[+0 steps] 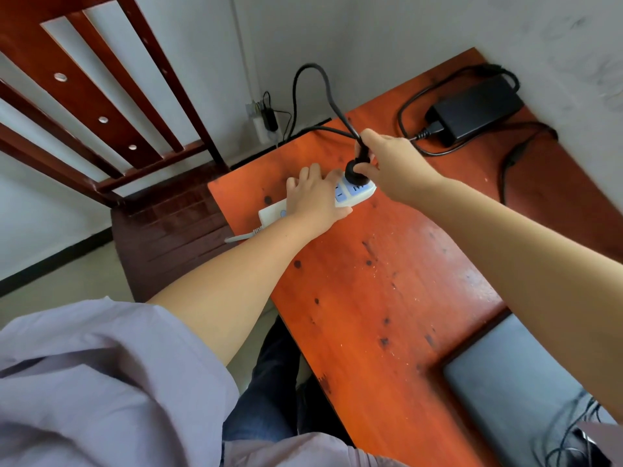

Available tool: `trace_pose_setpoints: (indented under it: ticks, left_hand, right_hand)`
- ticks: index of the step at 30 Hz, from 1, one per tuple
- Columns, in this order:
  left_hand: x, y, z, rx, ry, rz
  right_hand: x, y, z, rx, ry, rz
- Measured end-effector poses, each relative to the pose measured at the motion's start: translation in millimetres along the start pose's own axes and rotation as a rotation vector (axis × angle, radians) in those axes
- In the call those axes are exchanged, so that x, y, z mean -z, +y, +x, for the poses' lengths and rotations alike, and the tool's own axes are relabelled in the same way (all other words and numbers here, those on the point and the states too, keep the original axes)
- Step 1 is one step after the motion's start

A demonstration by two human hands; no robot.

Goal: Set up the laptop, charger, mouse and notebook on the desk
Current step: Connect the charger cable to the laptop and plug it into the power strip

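A white power strip (358, 189) lies on the orange wooden desk (381, 281) near its far left corner. My left hand (313, 197) presses flat on the strip. My right hand (391, 163) grips the charger's black plug (353, 170), which sits at a socket on the strip's far end. The black charger brick (475, 107) rests at the desk's far right by the wall, its cable (317, 92) looping up over the desk edge. A closed grey laptop (505, 382) lies at the near right, partly under my right forearm.
A dark red wooden chair (111, 106) stands left of the desk. A wall outlet with a plugged adapter (268, 117) sits low on the wall behind. Thin black wires (580, 436) tangle at the bottom right. The grey wall borders the desk's right side.
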State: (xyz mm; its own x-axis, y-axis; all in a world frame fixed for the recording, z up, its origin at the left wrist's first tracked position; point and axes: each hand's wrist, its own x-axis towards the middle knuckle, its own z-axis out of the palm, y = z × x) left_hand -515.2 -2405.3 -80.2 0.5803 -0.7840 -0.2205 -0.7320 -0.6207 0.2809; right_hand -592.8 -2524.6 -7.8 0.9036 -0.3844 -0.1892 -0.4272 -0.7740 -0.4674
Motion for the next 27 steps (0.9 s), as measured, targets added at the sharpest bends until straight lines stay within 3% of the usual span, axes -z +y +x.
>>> trace_pose_setpoints:
  ticks: [15, 21, 27]
  left_hand:
    - [1, -3, 2, -0.023, -0.002, -0.061]
    - [2, -1, 0, -0.011, -0.015, -0.023]
    - [2, -1, 1, -0.015, -0.02, -0.037]
  right_hand:
    - [-10, 24, -16, -0.031, 0.088, 0.126]
    - [2, 5, 8, 0.034, -0.018, 0.022]
    - [-8, 13, -8, -0.017, 0.083, 0.096]
